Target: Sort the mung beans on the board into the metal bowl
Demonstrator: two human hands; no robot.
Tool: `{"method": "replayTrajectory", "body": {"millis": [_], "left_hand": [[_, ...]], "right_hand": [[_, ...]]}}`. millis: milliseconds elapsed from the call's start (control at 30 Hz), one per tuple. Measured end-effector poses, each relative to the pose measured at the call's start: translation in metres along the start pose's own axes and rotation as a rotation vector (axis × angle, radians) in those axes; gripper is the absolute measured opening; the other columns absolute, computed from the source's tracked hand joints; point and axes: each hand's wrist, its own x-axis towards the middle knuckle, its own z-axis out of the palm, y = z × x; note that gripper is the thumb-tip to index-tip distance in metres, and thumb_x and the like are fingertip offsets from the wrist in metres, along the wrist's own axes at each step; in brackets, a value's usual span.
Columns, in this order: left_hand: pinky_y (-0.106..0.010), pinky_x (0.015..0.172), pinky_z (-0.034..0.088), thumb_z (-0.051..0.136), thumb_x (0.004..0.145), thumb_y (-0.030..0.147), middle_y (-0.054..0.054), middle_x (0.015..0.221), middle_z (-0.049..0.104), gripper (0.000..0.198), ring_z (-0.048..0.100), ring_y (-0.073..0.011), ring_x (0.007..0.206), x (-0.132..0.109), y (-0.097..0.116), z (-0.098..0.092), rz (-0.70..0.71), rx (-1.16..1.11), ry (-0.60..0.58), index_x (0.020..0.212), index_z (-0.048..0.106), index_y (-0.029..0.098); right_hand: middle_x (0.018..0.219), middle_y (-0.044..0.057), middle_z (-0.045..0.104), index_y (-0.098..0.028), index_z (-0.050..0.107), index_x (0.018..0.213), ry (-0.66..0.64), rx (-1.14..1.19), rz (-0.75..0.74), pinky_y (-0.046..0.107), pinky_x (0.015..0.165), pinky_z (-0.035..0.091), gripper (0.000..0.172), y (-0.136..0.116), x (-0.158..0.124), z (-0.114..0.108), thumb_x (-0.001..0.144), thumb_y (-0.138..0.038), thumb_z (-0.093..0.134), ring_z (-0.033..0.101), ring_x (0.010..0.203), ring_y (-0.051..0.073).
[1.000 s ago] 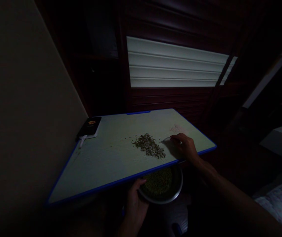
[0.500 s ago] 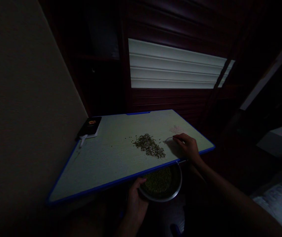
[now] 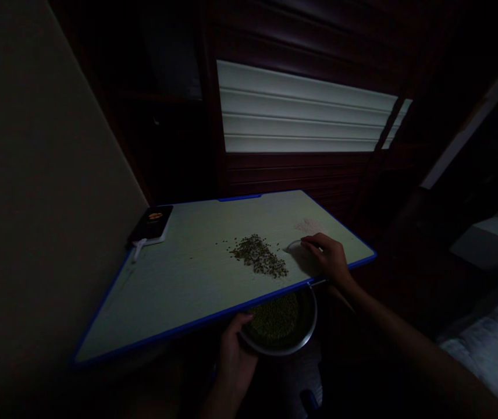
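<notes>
My left hand (image 3: 235,352) grips the rim of a round metal bowl (image 3: 308,336), thumb over the edge. Small green beans (image 3: 275,319) fill its bottom. The bowl is held just below the table's near edge, which hides its far side. My right hand (image 3: 331,257) is closed around the handle of a small, thin spoon (image 3: 293,243), its tip low over the tabletop. Left of that tip lies a loose pile of dark green beans mixed with pale grains (image 3: 259,256). Behind the right hand is a thin scatter of pale pinkish grains (image 3: 308,225).
The pale folding table (image 3: 166,297) has a blue edge. At its far left corner lies a dark-screened device (image 3: 153,221) with a white plug or cable end (image 3: 139,247). A wall rises on the left, and a dark red slatted cabinet (image 3: 296,169) stands behind. The room is dim.
The whole view has shifted slightly. Both hands keep their holds, and the spoon stays just right of the bean pile with hardly any movement.
</notes>
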Motion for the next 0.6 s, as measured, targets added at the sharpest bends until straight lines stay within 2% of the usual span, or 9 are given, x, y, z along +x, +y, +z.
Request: {"method": "replayTrajectory", "body": {"millis": [200,600], "left_hand": [[-0.031,0.073,0.066,0.059,0.092,0.000,-0.006,0.082,0.076,0.014,0.076,-0.0182,0.077,0.0017,0.0004,-0.0019,0.000,0.017,0.002,0.089,0.067,0.010],[-0.031,0.072,0.064,0.059,0.092,-0.001,-0.006,0.080,0.074,0.015,0.074,-0.0174,0.074,-0.0023,0.0015,0.0001,0.002,0.025,0.018,0.088,0.067,0.011]], "right_hand": [[0.135,0.010,0.070,-0.020,0.066,0.134,-0.001,-0.016,-0.012,0.045,0.098,0.063,0.039,0.0013,0.0002,0.0021,0.103,-0.044,0.068,0.071,0.114,0.022],[0.136,0.010,0.070,-0.021,0.067,0.133,-0.030,-0.063,-0.065,0.045,0.098,0.063,0.038,-0.0019,0.0007,0.0073,0.104,-0.044,0.068,0.071,0.114,0.022]]}}
